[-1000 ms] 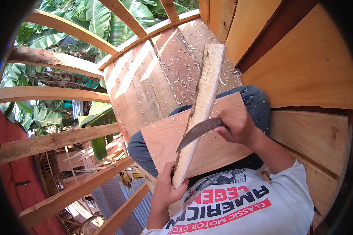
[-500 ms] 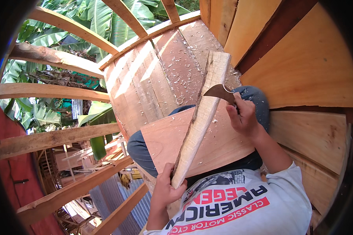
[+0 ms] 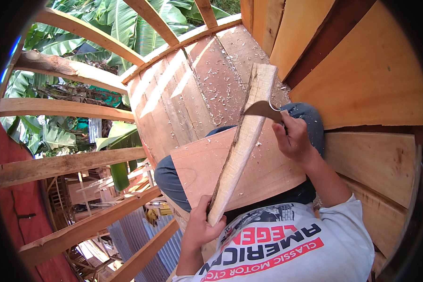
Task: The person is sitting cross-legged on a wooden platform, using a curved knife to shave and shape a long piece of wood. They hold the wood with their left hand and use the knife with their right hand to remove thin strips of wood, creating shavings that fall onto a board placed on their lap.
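A long pale wooden stick [image 3: 237, 162], with dark bark along its left edge, slants from my lap away to the far right. My left hand [image 3: 203, 224] is closed round its near end. In my right hand [image 3: 293, 137] is a knife with a curved, hooked blade [image 3: 261, 109]; its handle is mostly hidden in my fist. The blade lies across the upper part of the stick, its tip near the bark edge. Under the stick, a flat wooden board [image 3: 272, 164] rests across my crossed legs.
Wood shavings [image 3: 221, 96] are scattered over the plank floor [image 3: 167, 117] ahead. Wooden wall panels [image 3: 362, 70] rise close on my right. To the left, a railing of wooden slats [image 3: 70, 162] borders a drop, with banana leaves [image 3: 122, 28] and corrugated sheets [image 3: 136, 239] beyond.
Very little differs. The curved blade has tilted slightly on the stick, and the whole view has shifted a few pixels. Both hands keep their grip.
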Tool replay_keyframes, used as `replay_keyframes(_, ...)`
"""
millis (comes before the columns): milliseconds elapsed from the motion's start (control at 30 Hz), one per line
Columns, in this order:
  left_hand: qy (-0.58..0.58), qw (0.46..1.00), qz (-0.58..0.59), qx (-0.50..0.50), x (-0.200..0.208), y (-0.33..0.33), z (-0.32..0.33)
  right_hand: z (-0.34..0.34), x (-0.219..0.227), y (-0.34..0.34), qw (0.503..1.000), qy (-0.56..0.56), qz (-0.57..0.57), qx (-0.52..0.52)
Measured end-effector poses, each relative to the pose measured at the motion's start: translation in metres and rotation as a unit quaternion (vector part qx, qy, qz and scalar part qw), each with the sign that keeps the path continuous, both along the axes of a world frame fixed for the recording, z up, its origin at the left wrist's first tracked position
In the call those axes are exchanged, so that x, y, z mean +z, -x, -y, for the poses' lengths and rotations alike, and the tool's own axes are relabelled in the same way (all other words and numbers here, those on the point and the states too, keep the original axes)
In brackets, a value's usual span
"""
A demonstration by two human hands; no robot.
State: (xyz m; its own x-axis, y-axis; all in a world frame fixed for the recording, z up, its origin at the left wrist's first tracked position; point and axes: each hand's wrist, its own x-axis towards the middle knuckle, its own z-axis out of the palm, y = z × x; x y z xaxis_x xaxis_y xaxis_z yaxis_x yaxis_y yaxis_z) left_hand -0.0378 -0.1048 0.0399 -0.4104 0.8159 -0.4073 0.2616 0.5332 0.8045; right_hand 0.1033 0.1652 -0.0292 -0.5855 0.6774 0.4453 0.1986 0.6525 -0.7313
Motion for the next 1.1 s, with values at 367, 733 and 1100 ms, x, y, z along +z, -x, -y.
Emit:
replay_keyframes(367, -0.034, 0.999, -0.002, 0.003, -0.010, 0.004, 0.011, 0.007, 0.015, 0.006, 0.958, -0.182, 0.014, 0.219)
replay_keyframes(733, -0.038, 0.999, -0.004, 0.023, -0.010, 0.006, 0.004, -0.028, -0.004, 0.021, 0.997, -0.037, 0.060, -0.040)
replay_keyframes(1100, -0.017, 1.000, 0.022, 0.001, -0.011, 0.009, 0.004, 0.002, 0.005, 0.009, 0.994, -0.056, 0.005, 0.098)
